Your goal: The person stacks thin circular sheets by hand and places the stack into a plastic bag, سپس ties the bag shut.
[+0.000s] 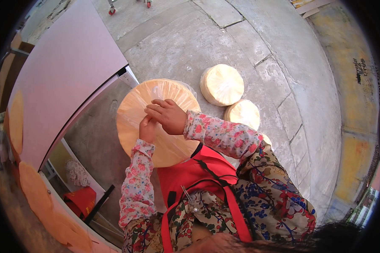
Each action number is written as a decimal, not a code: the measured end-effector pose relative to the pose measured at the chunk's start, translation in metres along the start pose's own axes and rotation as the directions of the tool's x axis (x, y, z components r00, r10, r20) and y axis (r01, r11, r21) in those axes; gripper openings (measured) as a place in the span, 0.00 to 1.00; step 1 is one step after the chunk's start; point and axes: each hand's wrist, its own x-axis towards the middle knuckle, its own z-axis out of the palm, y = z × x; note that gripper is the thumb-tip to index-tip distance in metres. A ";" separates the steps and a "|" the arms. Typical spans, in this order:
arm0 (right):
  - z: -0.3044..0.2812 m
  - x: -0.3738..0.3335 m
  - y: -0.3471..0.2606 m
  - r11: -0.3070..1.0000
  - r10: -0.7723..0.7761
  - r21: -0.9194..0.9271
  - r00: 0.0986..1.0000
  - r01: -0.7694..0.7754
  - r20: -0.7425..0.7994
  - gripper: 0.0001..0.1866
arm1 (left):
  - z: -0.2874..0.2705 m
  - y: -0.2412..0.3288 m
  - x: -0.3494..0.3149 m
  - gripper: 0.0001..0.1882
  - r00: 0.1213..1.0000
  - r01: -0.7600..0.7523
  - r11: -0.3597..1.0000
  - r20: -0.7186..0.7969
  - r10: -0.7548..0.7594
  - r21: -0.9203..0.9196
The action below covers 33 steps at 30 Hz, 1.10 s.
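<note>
While the round stack of thin wafer sheets [156, 122] stood wrapped in clear plastic just in front of the person's chest, its flat face tilted up toward the camera and it had no long axis to speak of, being a disc. Both hands worked at its middle. The left hand [147, 128] lay on the plastic face with its fingers curled as if pinching the wrap, though whether it truly gripped could not be told. The right hand [168, 116] rested above it, fingers bent and pointing left, pressing or plucking at the same spot; its grip was likewise unclear.

To the right, on the concrete floor [283, 76], lay two more wrapped stacks: a pale one [222, 84] farther off and a second one [242, 114] just beside the floral sleeve [223, 137] of the right arm. Left of the held stack ran a slanted pale pink board [59, 71], its lower edge close to the stack's rim. Orange discs [38, 189] lay along the left margin, beside a white frame with a red cloth [82, 200] under it. A red apron [194, 175] hung below the stack.

The board hemmed the stack on the left; the two floor stacks crowded the right. Open concrete stretched beyond the top of the stack toward the far cracks.
</note>
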 end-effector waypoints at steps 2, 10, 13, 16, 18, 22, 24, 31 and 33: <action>-0.002 -0.016 0.012 0.984 -0.026 -0.169 0.986 0.054 0.166 0.27 | 0.006 0.013 -0.003 0.11 0.997 0.005 0.993 0.076 -0.014 0.116; -0.008 -0.046 -0.001 0.904 0.428 -0.208 0.768 -0.374 0.476 0.09 | 0.019 0.027 -0.025 0.12 0.868 -0.398 0.329 0.235 0.437 0.857; 0.010 -0.054 0.027 0.606 0.209 0.450 0.678 -0.656 0.705 0.14 | 0.027 0.019 -0.047 0.18 0.780 -0.449 0.163 0.296 0.552 0.879; 0.006 -0.044 0.024 -0.255 -0.020 0.681 0.707 -0.687 0.706 0.14 | 0.036 0.021 -0.053 0.18 0.750 -0.439 0.224 0.218 0.624 0.870; 0.020 -0.028 0.012 -0.799 -0.168 0.158 0.467 -0.581 0.868 0.13 | 0.021 0.001 -0.045 0.16 0.745 -0.436 0.324 0.134 0.653 0.840; 0.000 0.009 -0.009 -0.734 0.004 0.335 0.489 -0.591 0.872 0.16 | -0.003 -0.042 -0.021 0.11 0.967 -0.235 0.729 -0.077 0.244 -0.643; -0.005 0.015 -0.006 -0.252 0.113 0.666 0.662 -0.702 0.741 0.18 | 0.020 -0.026 -0.020 0.12 0.951 -0.262 0.867 -0.268 0.156 -0.424; -0.011 0.021 0.009 0.885 -0.377 -0.170 0.882 0.433 0.283 0.16 | 0.006 -0.014 -0.010 0.12 0.987 -0.158 0.972 0.026 0.156 0.174; 0.001 0.023 0.018 0.900 -0.276 -0.247 0.909 0.358 0.314 0.12 | 0.011 0.014 -0.013 0.05 0.981 -0.191 0.905 0.051 0.185 0.379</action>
